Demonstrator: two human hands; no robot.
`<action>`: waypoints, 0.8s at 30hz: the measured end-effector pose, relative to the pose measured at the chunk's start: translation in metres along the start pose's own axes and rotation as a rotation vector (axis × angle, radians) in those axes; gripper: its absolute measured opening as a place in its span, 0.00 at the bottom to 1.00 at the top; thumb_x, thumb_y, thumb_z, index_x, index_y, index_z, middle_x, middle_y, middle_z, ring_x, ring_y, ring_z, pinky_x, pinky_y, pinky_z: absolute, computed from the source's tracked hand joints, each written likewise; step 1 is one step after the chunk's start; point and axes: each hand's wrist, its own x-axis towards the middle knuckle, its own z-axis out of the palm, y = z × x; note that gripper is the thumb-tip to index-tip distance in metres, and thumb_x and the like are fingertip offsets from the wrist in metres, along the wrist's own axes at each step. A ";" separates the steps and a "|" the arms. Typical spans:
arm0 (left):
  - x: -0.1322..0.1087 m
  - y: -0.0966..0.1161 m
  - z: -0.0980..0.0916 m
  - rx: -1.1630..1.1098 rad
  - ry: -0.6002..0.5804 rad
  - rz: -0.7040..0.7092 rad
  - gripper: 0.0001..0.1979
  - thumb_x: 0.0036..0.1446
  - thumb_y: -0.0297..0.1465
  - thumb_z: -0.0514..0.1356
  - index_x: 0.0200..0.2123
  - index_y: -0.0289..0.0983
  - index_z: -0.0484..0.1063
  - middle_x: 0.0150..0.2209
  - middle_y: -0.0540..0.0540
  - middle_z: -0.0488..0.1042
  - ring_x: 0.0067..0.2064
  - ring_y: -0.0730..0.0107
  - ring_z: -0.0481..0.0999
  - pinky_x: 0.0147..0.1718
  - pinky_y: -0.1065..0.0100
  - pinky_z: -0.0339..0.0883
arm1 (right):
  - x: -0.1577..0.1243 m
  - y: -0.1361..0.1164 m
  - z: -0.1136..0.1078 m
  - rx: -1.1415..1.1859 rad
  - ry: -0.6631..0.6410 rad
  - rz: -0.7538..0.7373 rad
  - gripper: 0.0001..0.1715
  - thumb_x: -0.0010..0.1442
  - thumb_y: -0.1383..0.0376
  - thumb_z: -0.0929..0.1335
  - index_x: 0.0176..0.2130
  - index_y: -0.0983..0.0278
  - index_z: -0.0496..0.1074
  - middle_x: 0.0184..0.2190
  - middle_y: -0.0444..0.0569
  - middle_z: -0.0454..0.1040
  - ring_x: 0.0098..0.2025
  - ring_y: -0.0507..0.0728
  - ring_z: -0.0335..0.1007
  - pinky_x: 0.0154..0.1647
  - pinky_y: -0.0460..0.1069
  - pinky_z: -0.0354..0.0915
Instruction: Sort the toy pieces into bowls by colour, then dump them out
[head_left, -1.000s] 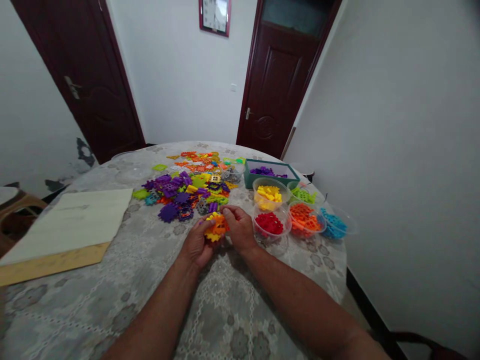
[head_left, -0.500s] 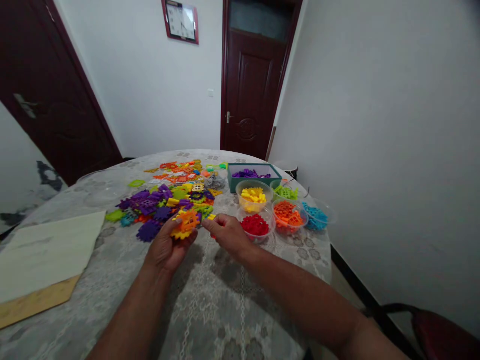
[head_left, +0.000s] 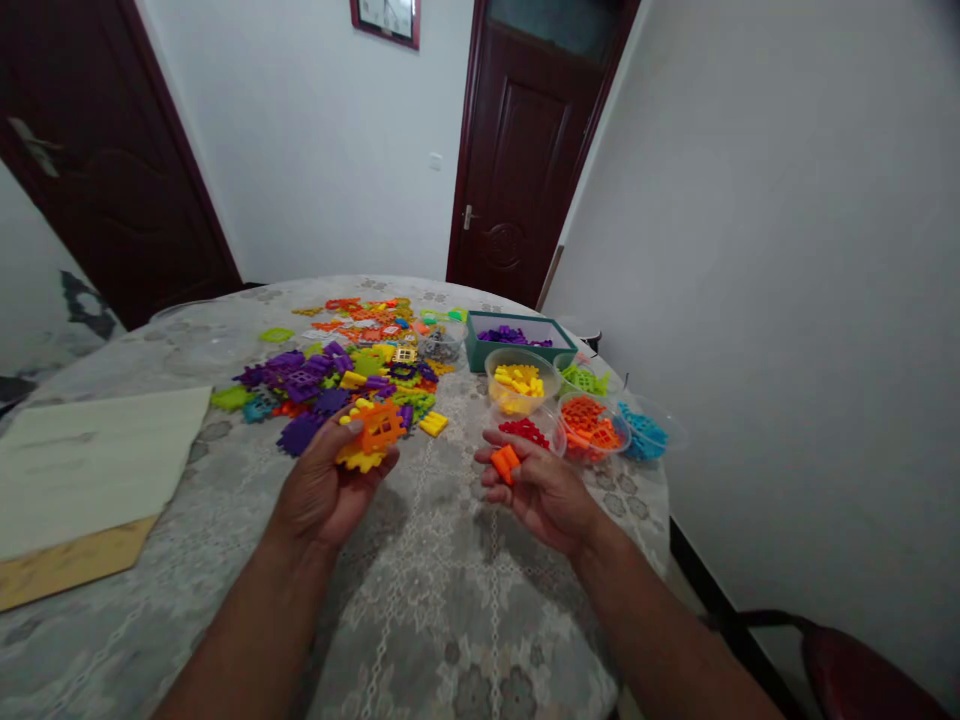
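My left hand (head_left: 330,485) is closed around some flat plastic building pieces: an orange window-like piece (head_left: 380,426) in front of yellow toothed ones (head_left: 363,460). Between the thumb and fingers of my right hand (head_left: 544,490) is a small orange block (head_left: 505,463), palm turned up. That hand is in front of the bowl of red pieces (head_left: 526,432) and partly hides it. A yellow block (head_left: 433,424) lies on the tablecloth between my hands. Past my left hand spreads a mixed pile of purple, green and yellow pieces (head_left: 300,385).
Clear bowls hold yellow (head_left: 519,388), orange (head_left: 590,425), lime green (head_left: 585,378) and blue pieces (head_left: 643,432) on the right. Behind them a green box (head_left: 480,352) contains purple pieces. A pale sheet (head_left: 105,460) over a tan board (head_left: 75,565) lies at left.
My right hand has moved right, away from my left hand, and turned palm up with the orange block. The yellow block between my hands is now uncovered. The view has tilted down slightly.
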 end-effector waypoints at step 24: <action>0.016 -0.038 -0.016 0.140 -0.171 -0.173 0.19 0.50 0.20 0.69 0.45 0.37 0.75 0.44 0.41 0.81 0.36 0.62 0.83 0.26 0.64 0.82 | -0.020 -0.075 -0.118 -1.224 0.878 -0.623 0.28 0.62 0.57 0.63 0.53 0.65 0.81 0.48 0.57 0.84 0.50 0.66 0.78 0.58 0.63 0.70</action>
